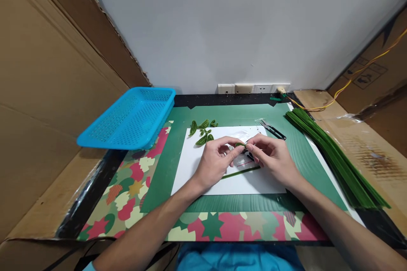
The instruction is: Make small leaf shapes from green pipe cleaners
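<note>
My left hand and my right hand meet above a white sheet of paper. Thumbs and fingertips of both pinch a small green pipe cleaner piece; its far side is hidden by the fingers. Just below the hands, a straight green pipe cleaner lies across the paper. A clear plastic bag shows partly between the hands, with something dark near it that I cannot make out. Left of my left hand are several leaf shapes bent from green pipe cleaners.
A blue perforated basket stands at the left. Black-handled snips or tweezers lie behind my right hand. On the right rests a thick bundle of green pipe cleaners. A yellow cord runs from the wall sockets; cardboard walls flank the table.
</note>
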Tool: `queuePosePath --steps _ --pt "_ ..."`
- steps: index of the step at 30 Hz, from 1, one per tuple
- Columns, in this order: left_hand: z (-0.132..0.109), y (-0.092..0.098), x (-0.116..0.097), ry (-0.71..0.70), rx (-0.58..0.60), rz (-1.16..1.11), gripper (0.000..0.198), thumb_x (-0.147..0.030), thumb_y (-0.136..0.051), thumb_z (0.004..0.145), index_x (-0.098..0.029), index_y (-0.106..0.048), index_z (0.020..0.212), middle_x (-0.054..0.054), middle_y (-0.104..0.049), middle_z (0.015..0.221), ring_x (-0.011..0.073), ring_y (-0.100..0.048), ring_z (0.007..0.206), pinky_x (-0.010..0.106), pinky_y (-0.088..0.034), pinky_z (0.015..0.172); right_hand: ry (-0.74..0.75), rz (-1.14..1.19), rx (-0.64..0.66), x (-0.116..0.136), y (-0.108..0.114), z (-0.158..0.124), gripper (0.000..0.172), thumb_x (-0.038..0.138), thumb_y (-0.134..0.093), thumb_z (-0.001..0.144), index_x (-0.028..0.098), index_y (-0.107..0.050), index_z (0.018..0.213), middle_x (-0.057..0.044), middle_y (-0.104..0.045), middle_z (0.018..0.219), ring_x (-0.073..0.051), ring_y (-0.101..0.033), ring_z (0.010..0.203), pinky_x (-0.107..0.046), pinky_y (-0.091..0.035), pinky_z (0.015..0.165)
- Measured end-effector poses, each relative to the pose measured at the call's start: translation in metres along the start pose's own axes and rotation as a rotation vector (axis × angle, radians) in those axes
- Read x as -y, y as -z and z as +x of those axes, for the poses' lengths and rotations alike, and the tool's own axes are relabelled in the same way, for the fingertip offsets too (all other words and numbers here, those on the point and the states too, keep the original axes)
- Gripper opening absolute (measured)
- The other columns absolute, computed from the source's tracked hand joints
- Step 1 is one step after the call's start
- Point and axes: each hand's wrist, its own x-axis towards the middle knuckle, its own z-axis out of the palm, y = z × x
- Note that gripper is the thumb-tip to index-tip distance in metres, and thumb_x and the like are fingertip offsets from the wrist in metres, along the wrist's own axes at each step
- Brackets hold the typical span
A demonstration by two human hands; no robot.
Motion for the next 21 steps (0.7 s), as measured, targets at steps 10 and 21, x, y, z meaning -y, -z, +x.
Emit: queuePosePath --steps 10,21 --pt "-0.001 0.002 -0.0005 -0.041 0.007 -0.021 0.024 -0.04 -0.074 0.095 -0.018 -0.084 0.099 0.005 -0.072 0.088 0.0071 -0.06 0.047 0.02 -0.042 0.041 -0.03 0.071 0.069 -0.0013 -0.0026 -0.0002 0.029 0.044 -0.066 0.1 0.018 -0.074 0.091 0.002 -0.057 0.063 -0.011 -0.047 0.051 -0.025 -0.038 0.049" --pt "-0.0007 0.0002 -0.0021 0.089 0.034 -0.033 0.031 -0.046 -0.073 0.094 -0.016 -0.079 0.099 0.003 -0.07 0.082 0.0098 -0.06 0.049 0.021 -0.042 0.042 0.19 -0.252 -0.026 0.0005 -0.0041 -0.0036 0.021 0.032 -0.057 0.104 0.019 -0.07 0.093 -0.004 -0.068 0.082 -0.015 -0.058 0.068 -0.025 -0.045 0.056"
